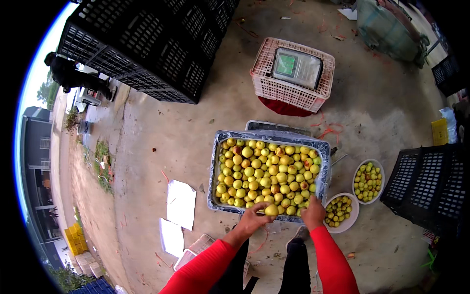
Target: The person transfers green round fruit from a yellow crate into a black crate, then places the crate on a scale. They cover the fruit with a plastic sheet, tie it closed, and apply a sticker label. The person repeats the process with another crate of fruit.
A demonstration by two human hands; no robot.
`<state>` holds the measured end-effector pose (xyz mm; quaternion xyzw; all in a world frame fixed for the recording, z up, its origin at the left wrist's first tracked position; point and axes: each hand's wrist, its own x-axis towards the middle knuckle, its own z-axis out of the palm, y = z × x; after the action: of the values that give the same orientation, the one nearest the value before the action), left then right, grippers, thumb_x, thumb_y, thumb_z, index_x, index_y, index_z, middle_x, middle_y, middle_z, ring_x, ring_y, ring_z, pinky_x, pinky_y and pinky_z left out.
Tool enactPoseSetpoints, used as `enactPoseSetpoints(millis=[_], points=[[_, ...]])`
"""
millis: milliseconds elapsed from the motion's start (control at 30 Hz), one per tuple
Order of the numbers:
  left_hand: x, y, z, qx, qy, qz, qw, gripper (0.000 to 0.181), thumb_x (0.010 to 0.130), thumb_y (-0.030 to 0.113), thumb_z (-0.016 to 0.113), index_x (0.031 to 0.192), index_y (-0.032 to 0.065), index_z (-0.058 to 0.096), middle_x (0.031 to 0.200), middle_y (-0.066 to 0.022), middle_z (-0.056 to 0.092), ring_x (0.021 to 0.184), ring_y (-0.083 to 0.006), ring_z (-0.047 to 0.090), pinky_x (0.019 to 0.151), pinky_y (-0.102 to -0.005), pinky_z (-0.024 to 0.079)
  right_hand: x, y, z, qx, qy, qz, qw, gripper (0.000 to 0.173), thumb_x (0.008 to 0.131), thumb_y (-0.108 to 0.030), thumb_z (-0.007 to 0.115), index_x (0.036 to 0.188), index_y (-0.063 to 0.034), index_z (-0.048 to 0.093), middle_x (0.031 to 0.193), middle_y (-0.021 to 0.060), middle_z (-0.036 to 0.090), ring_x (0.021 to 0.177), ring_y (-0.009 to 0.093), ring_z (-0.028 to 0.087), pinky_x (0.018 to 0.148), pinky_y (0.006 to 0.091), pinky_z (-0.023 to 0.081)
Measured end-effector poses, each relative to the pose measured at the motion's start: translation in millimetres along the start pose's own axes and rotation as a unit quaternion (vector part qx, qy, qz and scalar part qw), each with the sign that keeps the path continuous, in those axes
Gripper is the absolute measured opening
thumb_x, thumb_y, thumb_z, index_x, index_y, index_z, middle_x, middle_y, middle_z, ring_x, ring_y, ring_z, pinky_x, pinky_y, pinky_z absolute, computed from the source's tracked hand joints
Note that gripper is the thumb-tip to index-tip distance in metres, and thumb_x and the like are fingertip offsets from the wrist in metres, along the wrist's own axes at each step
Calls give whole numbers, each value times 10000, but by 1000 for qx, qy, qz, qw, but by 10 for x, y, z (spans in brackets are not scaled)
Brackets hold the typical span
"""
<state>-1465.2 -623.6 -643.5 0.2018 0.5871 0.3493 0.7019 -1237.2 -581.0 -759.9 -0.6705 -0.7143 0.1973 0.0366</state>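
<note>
A crate [212, 176] lined with clear plastic film stands before me, heaped with round yellow-green fruits [265, 182], which look like jujubes; some have brown-red patches. Between the thumb and fingers of my left hand [253, 220] is one yellow fruit [271, 210], just over the crate's near edge. My right hand [314, 213] is at the near right corner of the crate, its fingers curled and mostly hidden from above. Whether it grips a fruit or the film there cannot be told.
Two bowls of smaller fruits, a near one [354, 217] and a farther one [382, 183], stand to the right. Beyond the crate, a digital scale [298, 68] lies on an upturned pink basket [290, 92]. Black crates [147, 47] are stacked at far left; another black crate [426, 180] stands right.
</note>
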Motion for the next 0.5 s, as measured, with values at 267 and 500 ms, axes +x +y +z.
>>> enactPoseSetpoints(millis=[267,500], points=[[-315,-66,220,286,-43,203,936,495,644,137,803,1098,131,605,1285,-140,445,951,-225,614,762,-314,525,-688,-338,-632,810,-344,242,409,420,881,-338,514,1134,-5,551,1053,128,629,891,244,620,674,396,536],[-510,57,375,447,-93,298,838,529,609,132,802,1105,149,616,1246,-168,486,912,-329,622,770,-377,536,-946,-616,-398,842,-278,274,373,380,918,-336,533,1155,-39,528,996,85,617,842,241,618,743,355,508]])
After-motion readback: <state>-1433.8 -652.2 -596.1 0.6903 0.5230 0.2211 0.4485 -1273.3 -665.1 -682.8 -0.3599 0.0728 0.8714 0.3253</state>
